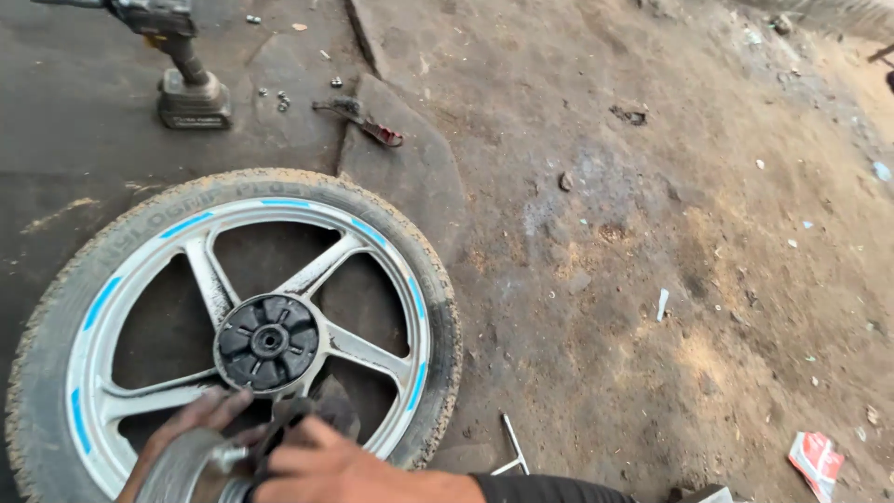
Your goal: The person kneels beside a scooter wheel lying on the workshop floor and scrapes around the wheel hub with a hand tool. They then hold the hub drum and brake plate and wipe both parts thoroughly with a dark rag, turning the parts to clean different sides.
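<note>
One wheel (233, 326) lies flat near us; both hands, left hand (200, 419) and right hand (326, 466), grip one metal drum (191, 470), and one impact wrench (182, 65) stands far left.

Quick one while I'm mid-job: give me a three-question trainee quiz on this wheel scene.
1. True or false: the wheel lies flat on the ground.
2. What stands upright beyond the wheel? A) power tool B) bucket C) jack
3. Both hands, left and right, are at which edge of the wheel?

Key: 1 true. 2 A. 3 the near edge, on a round metal part.
</note>
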